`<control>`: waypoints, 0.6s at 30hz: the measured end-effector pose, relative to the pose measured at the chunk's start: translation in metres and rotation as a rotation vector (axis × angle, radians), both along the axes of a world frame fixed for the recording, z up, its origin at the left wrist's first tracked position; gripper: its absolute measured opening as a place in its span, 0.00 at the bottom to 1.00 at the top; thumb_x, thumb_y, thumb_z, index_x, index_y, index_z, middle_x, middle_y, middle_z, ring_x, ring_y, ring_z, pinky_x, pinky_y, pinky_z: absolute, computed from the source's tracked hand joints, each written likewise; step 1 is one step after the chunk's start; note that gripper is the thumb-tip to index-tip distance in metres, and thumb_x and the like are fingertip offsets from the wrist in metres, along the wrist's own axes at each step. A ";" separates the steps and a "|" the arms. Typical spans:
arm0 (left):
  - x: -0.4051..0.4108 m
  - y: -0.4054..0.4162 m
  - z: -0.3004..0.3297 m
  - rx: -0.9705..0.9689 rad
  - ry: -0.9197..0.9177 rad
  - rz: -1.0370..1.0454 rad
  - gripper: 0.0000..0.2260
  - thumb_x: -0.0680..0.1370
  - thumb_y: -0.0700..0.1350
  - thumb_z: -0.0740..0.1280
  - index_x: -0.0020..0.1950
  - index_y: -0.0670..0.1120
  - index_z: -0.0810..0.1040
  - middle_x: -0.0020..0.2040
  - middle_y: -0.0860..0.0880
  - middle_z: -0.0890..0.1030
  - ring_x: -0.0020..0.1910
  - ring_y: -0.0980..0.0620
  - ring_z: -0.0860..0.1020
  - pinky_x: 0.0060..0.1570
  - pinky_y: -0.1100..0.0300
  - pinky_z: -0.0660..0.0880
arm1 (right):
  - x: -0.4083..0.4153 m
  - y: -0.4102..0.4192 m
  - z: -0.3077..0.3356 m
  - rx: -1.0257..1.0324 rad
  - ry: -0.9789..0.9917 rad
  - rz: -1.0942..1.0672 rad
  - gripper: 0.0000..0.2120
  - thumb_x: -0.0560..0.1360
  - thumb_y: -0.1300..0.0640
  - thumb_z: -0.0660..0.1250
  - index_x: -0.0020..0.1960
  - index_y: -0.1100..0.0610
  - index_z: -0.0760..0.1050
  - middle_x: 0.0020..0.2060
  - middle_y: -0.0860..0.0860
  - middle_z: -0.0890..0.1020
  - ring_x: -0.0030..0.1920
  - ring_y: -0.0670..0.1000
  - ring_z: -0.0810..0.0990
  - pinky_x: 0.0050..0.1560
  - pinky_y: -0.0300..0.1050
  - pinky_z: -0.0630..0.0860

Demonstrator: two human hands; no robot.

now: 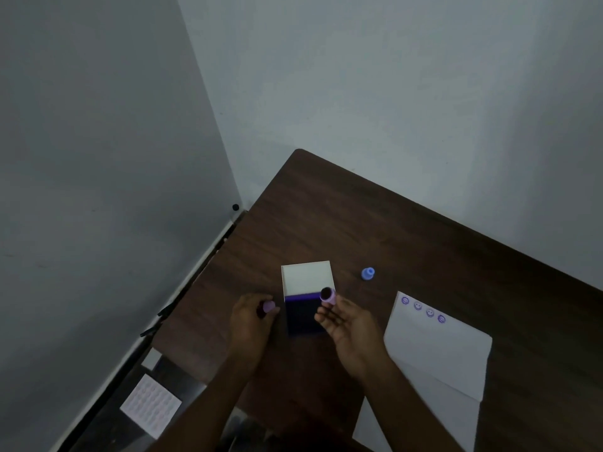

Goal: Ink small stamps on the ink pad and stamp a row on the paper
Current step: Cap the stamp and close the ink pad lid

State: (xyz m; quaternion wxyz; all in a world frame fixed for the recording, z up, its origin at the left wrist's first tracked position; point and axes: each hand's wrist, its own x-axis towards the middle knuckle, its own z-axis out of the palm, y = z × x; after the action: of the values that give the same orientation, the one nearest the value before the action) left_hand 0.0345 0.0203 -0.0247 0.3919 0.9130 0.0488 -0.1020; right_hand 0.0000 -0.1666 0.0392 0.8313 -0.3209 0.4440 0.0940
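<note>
Right grip [350, 321]: thumb and fingertips pinched on a small purple stamp [327, 295], held above the near-right corner of the ink pad [303, 316], its dark face tilted up toward the camera. Left grip [253, 318] is curled round a second purple piece [268, 306] just left of the pad – prob. a cap or another stamp, can't tell which.

The pad sits open on the dark wood surface [359, 216]; its white lid [307, 277] is flipped back on the far side, w/ the dark blue-violet ink bed nearest the person. Nothing else lies in the tray. A blue stamp [368, 273] stands alone on the surface beyond the pad, apart from everything.

Paper [437, 350] lies to the right, well apart from the pad. Four round smiley prints [423, 309] run along its far edge, so the row looks partly done w/ room to the right.

Risks, as judgement:
- Stamp face is up and close to the fingertips – a slip would ink the fingers and then smudge the paper.
- Pinch is near the stamp's end; it could twist and print at an angle or only partly.
- The next print could land off the row's line or overlap the fourth mark if placed by eye.
- Nothing holds the paper down, so it may shift under the press.
</note>
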 end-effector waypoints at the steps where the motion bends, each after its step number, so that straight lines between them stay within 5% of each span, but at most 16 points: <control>1: 0.000 0.000 0.004 -0.039 0.032 0.043 0.10 0.73 0.47 0.73 0.52 0.54 0.79 0.48 0.58 0.79 0.47 0.62 0.76 0.46 0.68 0.72 | 0.000 0.000 0.000 0.004 -0.001 0.002 0.13 0.69 0.61 0.69 0.52 0.64 0.81 0.43 0.60 0.85 0.46 0.56 0.84 0.44 0.50 0.81; 6: 0.001 -0.009 0.029 -0.257 0.051 0.134 0.05 0.75 0.48 0.71 0.50 0.56 0.79 0.42 0.59 0.82 0.43 0.66 0.80 0.35 0.74 0.74 | 0.001 0.002 0.001 0.029 -0.007 0.018 0.12 0.64 0.61 0.72 0.46 0.63 0.83 0.42 0.60 0.86 0.45 0.56 0.84 0.43 0.50 0.81; 12: 0.008 -0.031 0.058 -0.691 0.292 0.217 0.07 0.76 0.38 0.69 0.53 0.44 0.82 0.38 0.45 0.85 0.35 0.53 0.82 0.36 0.65 0.79 | 0.004 0.008 -0.003 0.012 -0.003 0.029 0.09 0.69 0.62 0.70 0.48 0.64 0.83 0.43 0.61 0.85 0.42 0.55 0.85 0.41 0.49 0.82; 18: 0.015 -0.039 0.063 -0.909 0.482 0.294 0.10 0.78 0.41 0.67 0.59 0.44 0.80 0.52 0.47 0.85 0.49 0.50 0.84 0.49 0.58 0.80 | 0.005 0.008 -0.003 0.004 0.005 0.045 0.11 0.62 0.59 0.73 0.43 0.61 0.85 0.43 0.60 0.86 0.43 0.55 0.85 0.42 0.49 0.82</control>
State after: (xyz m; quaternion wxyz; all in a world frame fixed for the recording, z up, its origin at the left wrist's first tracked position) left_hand 0.0497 -0.0186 0.0388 0.7356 0.5856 0.2156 -0.2635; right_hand 0.0053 -0.1582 0.0366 0.8285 -0.3288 0.4387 0.1142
